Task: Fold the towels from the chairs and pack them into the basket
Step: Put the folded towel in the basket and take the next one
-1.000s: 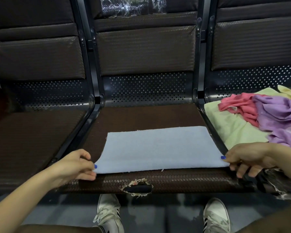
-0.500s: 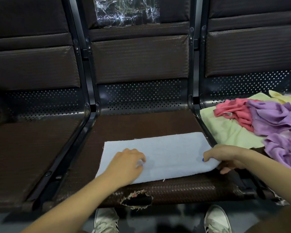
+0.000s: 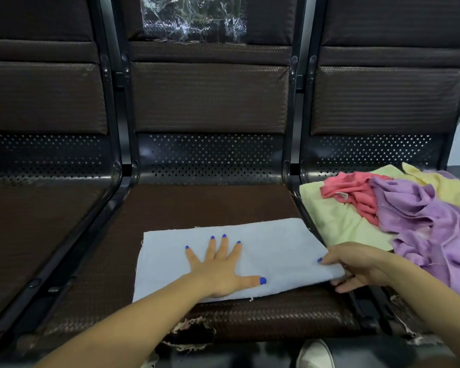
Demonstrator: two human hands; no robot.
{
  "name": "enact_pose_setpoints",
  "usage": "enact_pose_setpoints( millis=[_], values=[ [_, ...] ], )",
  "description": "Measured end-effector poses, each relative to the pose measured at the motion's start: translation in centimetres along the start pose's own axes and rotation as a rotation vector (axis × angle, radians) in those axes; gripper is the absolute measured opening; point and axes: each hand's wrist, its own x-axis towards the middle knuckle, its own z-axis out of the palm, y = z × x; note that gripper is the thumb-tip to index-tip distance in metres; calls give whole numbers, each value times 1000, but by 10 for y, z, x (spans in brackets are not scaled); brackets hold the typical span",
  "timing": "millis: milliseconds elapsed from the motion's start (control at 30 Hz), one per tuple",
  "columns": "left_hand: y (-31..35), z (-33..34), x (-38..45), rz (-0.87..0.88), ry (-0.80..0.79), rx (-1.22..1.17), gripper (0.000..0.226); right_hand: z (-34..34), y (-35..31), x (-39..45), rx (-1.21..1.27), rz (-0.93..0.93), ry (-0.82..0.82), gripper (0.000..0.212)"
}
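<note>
Head view, the only 1 we have. Centre of the frame: the blue towel [image 3: 276, 251] lies flat on the middle chair seat [image 3: 210, 203], already a long strip by the look of it. The left hand [image 3: 218, 272] is spread wide on top of it, all 5 fingers straight, palm pressing down and gripping nothing. At the lower right, the right hand [image 3: 356, 266] pinches the towel's right end, thumb on top and fingers tucked beneath the edge.

Looks like the next fold is set up, right end over to the left. The risks: that pressing palm sits left of the middle, so the crease could land off centre and the ends would not meet. If the palm lifts too soon, the cloth may slide on the woven seat and skew. The near edge sits close to the seat's front lip, just above the torn patch [image 3: 191, 330], so a tug could drag it off.

On the right edge, the pile of towels [image 3: 409, 208], pink, purple and yellow, waits on the next seat, touching nothing blue. No basket in sight.
</note>
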Motion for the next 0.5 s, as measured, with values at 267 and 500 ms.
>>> enact_pose_setpoints(
  millis=[267, 500],
  values=[
    [22, 8, -7, 566, 151, 225, 62, 14, -11, 1, 36, -55, 4, 8],
    [36, 0, 14, 259, 77, 86, 56, 32, -41, -16, 383, -126, 28, 5]
  ],
)
